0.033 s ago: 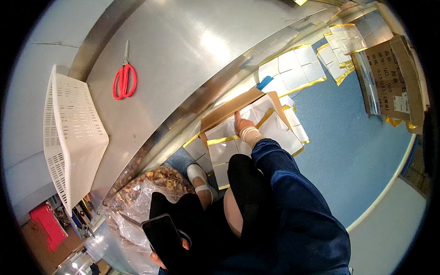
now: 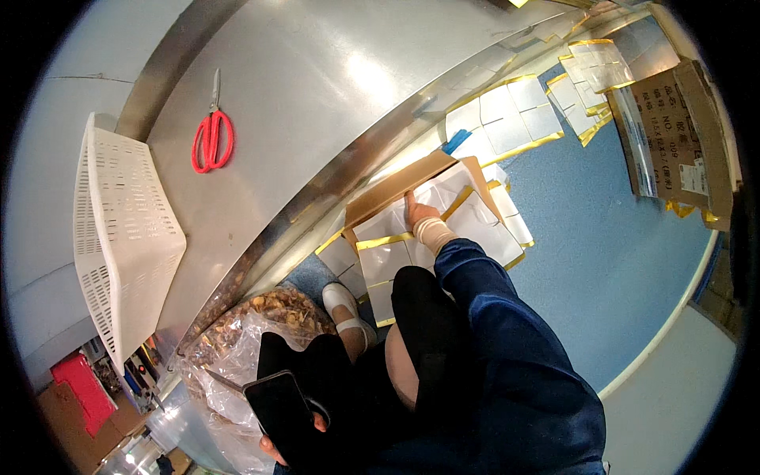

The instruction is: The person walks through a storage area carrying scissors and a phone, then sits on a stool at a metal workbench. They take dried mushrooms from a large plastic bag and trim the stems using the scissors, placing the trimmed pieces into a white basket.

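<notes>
In my left hand (image 2: pixel 271 450) is a dark-screened smartphone (image 2: pixel 277 404), held low over my black-clad lap; its fingers wrap the phone's edges. A thin, pointed strip (image 2: pixel 225 380) juts out beside the phone, its other end hidden. My right hand (image 2: pixel 423 214) reaches down to an open cardboard box (image 2: pixel 392 190) on the floor, one finger stretched out against the white sheets (image 2: pixel 475 226) with yellow edges in it. The other fingers are largely out of sight. A light wrap circles that wrist. Red-handled scissors (image 2: pixel 212 141) lie apart from both hands on the steel table.
The curved steel table (image 2: pixel 293 103) carries a white perforated basket (image 2: pixel 134 214) at its left. Below its edge sits a clear bag of brown pieces (image 2: pixel 277 309). More yellow-edged sheets (image 2: pixel 507 119) lie on the blue floor (image 2: pixel 602 261). A printed carton (image 2: pixel 673 142) stands at far right.
</notes>
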A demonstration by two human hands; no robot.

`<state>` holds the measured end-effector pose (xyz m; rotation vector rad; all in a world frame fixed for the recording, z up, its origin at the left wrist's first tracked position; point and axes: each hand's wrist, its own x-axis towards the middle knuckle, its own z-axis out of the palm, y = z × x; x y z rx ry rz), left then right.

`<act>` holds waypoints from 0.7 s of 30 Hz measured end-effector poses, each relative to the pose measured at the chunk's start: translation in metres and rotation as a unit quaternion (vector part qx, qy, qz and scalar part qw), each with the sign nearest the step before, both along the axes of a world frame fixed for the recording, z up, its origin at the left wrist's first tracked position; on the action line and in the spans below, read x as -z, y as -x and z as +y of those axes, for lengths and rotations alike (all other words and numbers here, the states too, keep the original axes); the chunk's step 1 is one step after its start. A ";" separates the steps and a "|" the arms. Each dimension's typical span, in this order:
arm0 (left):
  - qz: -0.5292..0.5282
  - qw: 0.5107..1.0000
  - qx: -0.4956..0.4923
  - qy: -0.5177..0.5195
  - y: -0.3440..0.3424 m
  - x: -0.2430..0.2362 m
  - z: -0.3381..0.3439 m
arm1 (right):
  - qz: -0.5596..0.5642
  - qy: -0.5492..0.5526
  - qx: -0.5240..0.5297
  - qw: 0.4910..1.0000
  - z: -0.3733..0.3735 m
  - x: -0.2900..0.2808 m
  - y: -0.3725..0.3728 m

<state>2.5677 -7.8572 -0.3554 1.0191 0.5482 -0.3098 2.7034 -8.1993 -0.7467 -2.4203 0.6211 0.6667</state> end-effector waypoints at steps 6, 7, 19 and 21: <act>0.001 1.000 -0.004 -0.012 -0.010 -0.009 -0.027 | -0.033 0.032 -0.051 0.998 -0.010 0.006 -0.002; 0.002 1.000 -0.001 -0.013 -0.012 -0.010 -0.029 | -0.032 0.030 -0.053 0.998 -0.011 0.012 0.002; 0.025 0.999 -0.031 -0.028 -0.006 -0.004 -0.016 | -0.291 -0.125 0.062 0.946 -0.008 -0.013 0.031; 0.138 0.952 -0.187 0.197 0.013 0.012 0.040 | -0.308 -0.130 0.071 0.940 -0.006 -0.043 0.043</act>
